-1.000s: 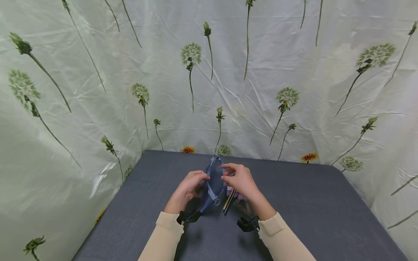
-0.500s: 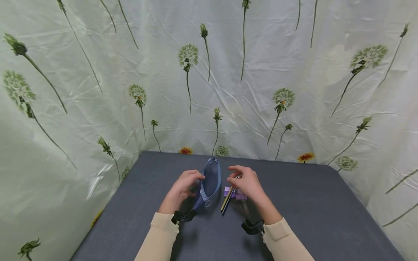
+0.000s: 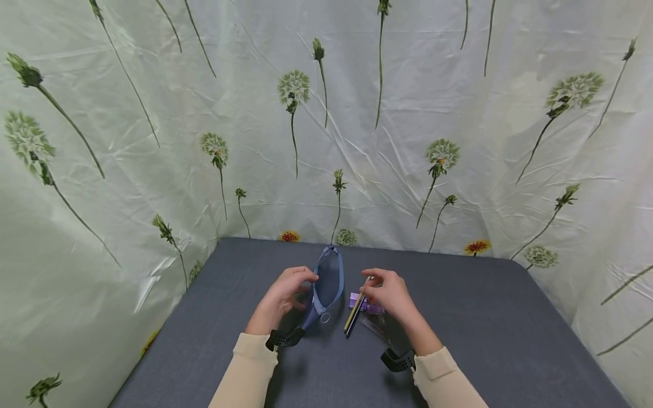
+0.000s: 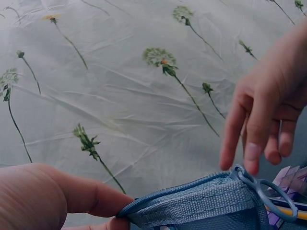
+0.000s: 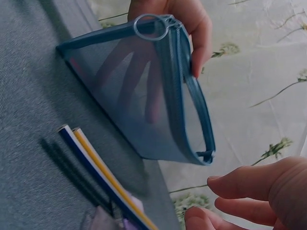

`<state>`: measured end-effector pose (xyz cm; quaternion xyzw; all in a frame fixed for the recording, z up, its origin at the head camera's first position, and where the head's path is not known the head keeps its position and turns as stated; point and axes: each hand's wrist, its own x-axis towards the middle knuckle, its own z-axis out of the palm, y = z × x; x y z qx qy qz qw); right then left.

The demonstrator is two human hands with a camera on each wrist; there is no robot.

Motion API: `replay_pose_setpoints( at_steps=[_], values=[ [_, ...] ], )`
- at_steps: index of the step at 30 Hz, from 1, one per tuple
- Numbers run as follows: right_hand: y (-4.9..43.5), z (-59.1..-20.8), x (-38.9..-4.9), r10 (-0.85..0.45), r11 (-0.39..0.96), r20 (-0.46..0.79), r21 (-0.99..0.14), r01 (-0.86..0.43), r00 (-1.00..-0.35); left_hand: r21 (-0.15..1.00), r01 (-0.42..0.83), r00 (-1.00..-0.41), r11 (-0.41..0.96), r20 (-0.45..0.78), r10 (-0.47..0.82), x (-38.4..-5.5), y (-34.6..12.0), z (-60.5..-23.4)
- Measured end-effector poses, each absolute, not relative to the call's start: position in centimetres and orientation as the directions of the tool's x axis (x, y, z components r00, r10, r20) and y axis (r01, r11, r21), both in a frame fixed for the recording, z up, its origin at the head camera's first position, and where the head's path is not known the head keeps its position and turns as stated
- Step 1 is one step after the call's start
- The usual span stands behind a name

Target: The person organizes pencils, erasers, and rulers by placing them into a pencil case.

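Note:
In the head view my left hand (image 3: pixel 285 294) holds the blue mesh zip pouch (image 3: pixel 327 277) upright by its rim, mouth unzipped. The left wrist view shows its thumb and finger pinching the zip edge (image 4: pixel 168 194); from the right wrist view the spread fingers show through the pouch's mesh (image 5: pixel 129 81). My right hand (image 3: pixel 390 292) is over the upper ends of two pencils (image 3: pixel 354 311), one yellow and one blue and white. Its fingers are loosely bent, with a gap between thumb and fingers in the right wrist view, and nothing shows between them.
Small purple items (image 3: pixel 359 300) lie under and beside the pencils. Below the right hand is a clear flat plastic piece (image 3: pixel 376 326). A ring pull (image 3: pixel 325 318) hangs from the pouch's zip. The dark grey table (image 3: pixel 459 328) ends at a flower-printed curtain (image 3: pixel 388 187).
My right hand has moved from the pouch's mouth to the right and down over the pencils. The left hand still holds the pouch, which sits slightly further left in view.

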<state>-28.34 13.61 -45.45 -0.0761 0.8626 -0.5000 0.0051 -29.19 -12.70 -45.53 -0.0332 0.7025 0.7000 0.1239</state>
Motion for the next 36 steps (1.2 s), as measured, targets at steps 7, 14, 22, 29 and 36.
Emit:
replay_pose_setpoints(
  at_steps=[7,14,22,29,36],
  values=[
    [13.8,-47.0,-28.7,-0.133,0.521,0.045,-0.847,-0.109,-0.99,0.974,-0.224,-0.966,0.015,-0.224,0.128,-29.2,-12.8,-45.5],
    [13.9,-48.4,-29.1,-0.123,0.535,0.039,-0.839,-0.099,-0.992,0.976,-0.216,-0.968,0.003,-0.215,0.132,-29.2,-12.7,-45.6],
    [13.4,-49.3,-29.2,-0.109,0.635,0.109,-0.757,-0.154,-0.988,0.975,-0.224,-0.966,-0.002,-0.222,0.132,-29.3,-12.6,-45.7],
    [12.8,-49.3,-29.0,-0.095,0.73,0.122,-0.666,-0.153,-0.988,0.976,-0.219,-0.967,0.012,-0.219,0.131,-29.4,-12.6,-45.8],
    [12.5,-49.2,-29.0,-0.065,0.753,0.111,-0.647,-0.122,-0.992,0.973,-0.232,-0.965,0.017,-0.232,0.123,-29.5,-12.5,-45.7]
  ],
)
